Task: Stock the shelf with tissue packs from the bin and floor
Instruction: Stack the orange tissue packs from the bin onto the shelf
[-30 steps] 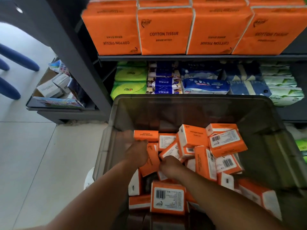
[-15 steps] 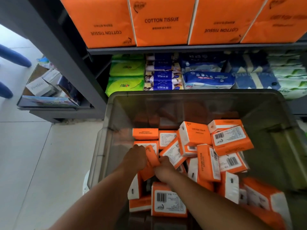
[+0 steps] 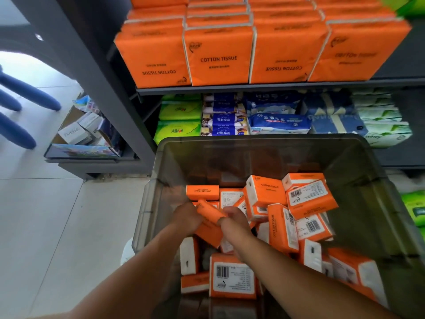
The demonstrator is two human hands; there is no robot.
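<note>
Fingers of my left hand [image 3: 186, 217] curl round the L end of a small orange plastic-wrapped tissue pack [image 3: 210, 210]; right hand [image 3: 234, 221] pinches its R end. Pack sits tilted btwn both hands, over the loose orange packs [image 3: 308, 199] heaped in the translucent grey plastic bin [image 3: 264, 139], L of centre. Past the bin's far rim, dark metal shelf [image 3: 253, 87] carries big orange "COTTON TISSUE" bundles [image 3: 218, 56], 4 across the front.
</note>
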